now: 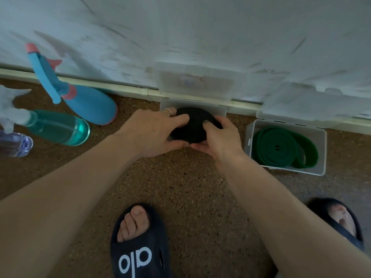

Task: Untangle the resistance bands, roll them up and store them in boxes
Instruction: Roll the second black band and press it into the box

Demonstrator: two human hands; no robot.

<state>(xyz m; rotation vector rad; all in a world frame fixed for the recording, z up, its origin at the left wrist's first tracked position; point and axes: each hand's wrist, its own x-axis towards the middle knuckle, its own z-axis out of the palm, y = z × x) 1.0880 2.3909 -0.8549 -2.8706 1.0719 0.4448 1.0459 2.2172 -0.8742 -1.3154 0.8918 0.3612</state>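
A rolled black resistance band (193, 125) sits over an open clear plastic box (220, 110) by the wall. My left hand (152, 131) grips the roll's left side, and my right hand (218, 138) grips its right side, thumb on top. The box's lid (196, 83) leans back against the wall. To the right, a second clear box (319, 153) holds a coiled green resistance band (281, 147), with its lid (305, 103) open too. My hands hide most of the first box.
Spray bottles lie at the left: a blue one with pink trim (80, 97), a teal one (58, 127) and a clear purple one (14, 145). The floor is brown speckled carpet. My feet in dark slides (138, 243) (341, 219) are near the bottom edge.
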